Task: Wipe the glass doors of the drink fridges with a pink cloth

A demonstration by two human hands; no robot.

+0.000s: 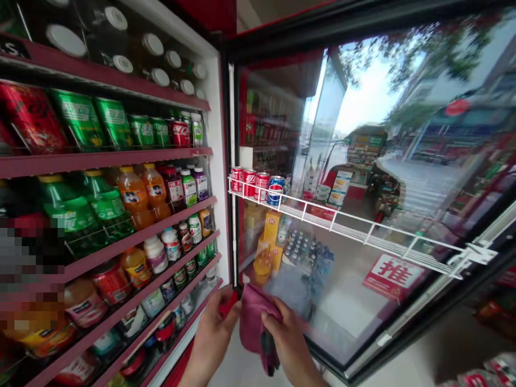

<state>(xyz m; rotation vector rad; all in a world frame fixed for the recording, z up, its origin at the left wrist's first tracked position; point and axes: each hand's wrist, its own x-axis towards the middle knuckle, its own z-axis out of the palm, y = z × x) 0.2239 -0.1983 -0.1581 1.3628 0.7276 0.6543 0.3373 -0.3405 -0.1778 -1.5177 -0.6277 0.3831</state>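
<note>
My right hand point(289, 344) is closed on a maroon cloth point(253, 317), held low against the bottom corner of the open glass fridge door point(363, 301). Beside it, my left hand point(212, 336) grips a small red object point(228, 305) whose kind I cannot make out, near the door's lower hinge. Both hands sit at the bottom middle of the view, just in front of the fridge's lowest shelf.
The fridge's red shelves point(121, 158) hold several green and red cans, green and orange bottles and small drinks. A white wire door rack point(355, 228) carries several cans point(258, 185). A red sign point(393, 274) sticks on the glass, which reflects a shop and street.
</note>
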